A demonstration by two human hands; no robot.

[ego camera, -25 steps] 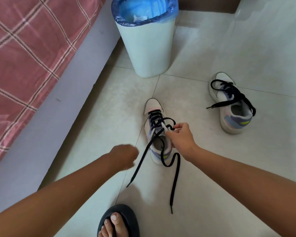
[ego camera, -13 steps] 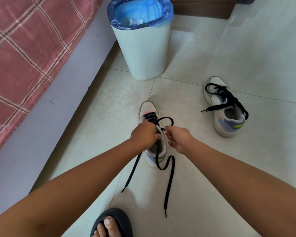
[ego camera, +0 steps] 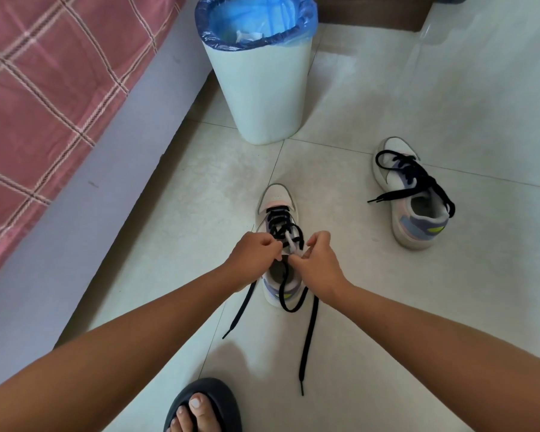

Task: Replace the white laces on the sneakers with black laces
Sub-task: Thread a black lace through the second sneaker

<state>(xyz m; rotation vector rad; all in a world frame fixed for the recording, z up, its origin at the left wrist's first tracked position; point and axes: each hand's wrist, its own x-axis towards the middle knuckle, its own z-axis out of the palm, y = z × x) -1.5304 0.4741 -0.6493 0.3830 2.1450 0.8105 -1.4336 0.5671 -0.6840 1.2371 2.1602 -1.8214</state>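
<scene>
A pale sneaker (ego camera: 276, 198) stands on the tiled floor in front of me, threaded with a black lace (ego camera: 279, 221). My left hand (ego camera: 251, 260) and my right hand (ego camera: 317, 265) both sit over its tongue with curled fingers, pinching the lace near the top eyelets. Two loose lace ends trail toward me on the floor, one on the left (ego camera: 240, 310) and a longer one on the right (ego camera: 307, 341). A second sneaker (ego camera: 418, 213) with a black lace lies to the right, apart from my hands.
A white bin (ego camera: 259, 98) with a blue liner stands just beyond the near sneaker. A bed with a red checked cover (ego camera: 44, 88) runs along the left. My foot in a dark slipper (ego camera: 204, 406) is at the bottom edge.
My left hand came in from the left and joined my right hand at the sneaker's tongue, taking hold of the lace. The view shifted slightly.
</scene>
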